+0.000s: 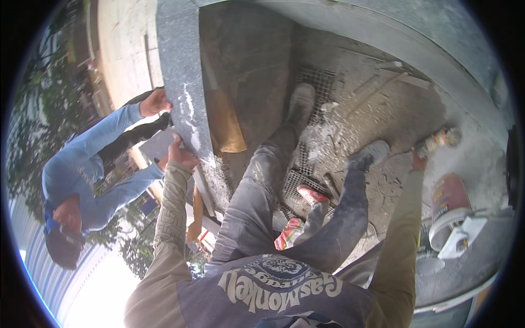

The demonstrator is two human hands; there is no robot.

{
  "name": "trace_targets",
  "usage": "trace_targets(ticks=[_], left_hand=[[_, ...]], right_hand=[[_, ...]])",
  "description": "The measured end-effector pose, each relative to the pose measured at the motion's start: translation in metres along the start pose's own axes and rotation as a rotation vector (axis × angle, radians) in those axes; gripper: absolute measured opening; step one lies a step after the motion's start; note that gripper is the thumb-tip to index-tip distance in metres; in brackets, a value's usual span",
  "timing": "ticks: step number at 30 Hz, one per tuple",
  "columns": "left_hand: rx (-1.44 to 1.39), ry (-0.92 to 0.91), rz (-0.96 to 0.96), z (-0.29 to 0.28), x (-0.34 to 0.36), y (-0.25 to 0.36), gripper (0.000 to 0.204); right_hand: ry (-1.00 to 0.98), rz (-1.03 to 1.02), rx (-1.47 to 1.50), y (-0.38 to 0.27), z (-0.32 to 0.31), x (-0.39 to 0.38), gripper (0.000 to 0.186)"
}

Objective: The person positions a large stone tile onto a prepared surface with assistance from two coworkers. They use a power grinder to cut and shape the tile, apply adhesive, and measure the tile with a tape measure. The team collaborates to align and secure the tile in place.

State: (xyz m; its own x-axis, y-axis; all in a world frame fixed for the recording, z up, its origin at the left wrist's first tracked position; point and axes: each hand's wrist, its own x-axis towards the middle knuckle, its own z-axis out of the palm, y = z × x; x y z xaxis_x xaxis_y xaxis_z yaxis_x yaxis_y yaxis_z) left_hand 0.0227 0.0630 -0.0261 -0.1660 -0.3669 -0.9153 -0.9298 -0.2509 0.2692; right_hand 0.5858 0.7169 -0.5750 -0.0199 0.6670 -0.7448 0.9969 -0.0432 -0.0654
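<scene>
Head view, the only one: you're sitting or crouching on a rough concrete floor [383, 109], legs stretched out ahead, and the job in hand looks like steadying a long grey stone slab [183, 82] that stands on edge at your left and runs away to the far side.

Your left hand [180, 154] is up against the slab's near end, at its left face/edge. Grip there: fingers curled onto the stone, so clenched on the slab as far as I can judge, tho the fingertips are hidden behind it.

A co-worker in a blue long sleeve, far left, has a hand [155, 102] on the same slab, further along the edge. So it's a two-person hold; white smears show on the slab's top edge betw. the two hands.

Your right hand [419, 160] is out to the right, well apart from the slab, near a small can or bottle [442, 139] lying on the floor. Too small to tell if the grip is closed, open or just propping you: can't tell.

Next move, my guess: keep the slab upright w/ the left and match the co-worker's push; it calls for a firm, even hold since the stone looks heavy and could tip.

Also near right: a red-and-white bucket [448, 205], a metal grate [320, 82] under your shoes.
</scene>
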Motion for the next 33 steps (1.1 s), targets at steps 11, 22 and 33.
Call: trace_targets(ticks=[11, 22, 33], left_hand=[[0.037, 0.178, 0.175, 0.024, -0.036, -0.023, 0.057], [-0.191, -0.092, 0.082, -0.023, -0.027, 0.003, 0.066], [-0.366, -0.267, -0.059, -0.034, 0.009, -0.009, 0.056]], right_hand=[[-0.119, 0.096, 0.921, -0.001, 0.027, 0.104, 0.051], [-0.058, 0.06, 0.485, -0.02, -0.069, -0.193, 0.06], [-0.182, -0.314, 0.098, -0.221, -0.257, -0.571, 0.066]])
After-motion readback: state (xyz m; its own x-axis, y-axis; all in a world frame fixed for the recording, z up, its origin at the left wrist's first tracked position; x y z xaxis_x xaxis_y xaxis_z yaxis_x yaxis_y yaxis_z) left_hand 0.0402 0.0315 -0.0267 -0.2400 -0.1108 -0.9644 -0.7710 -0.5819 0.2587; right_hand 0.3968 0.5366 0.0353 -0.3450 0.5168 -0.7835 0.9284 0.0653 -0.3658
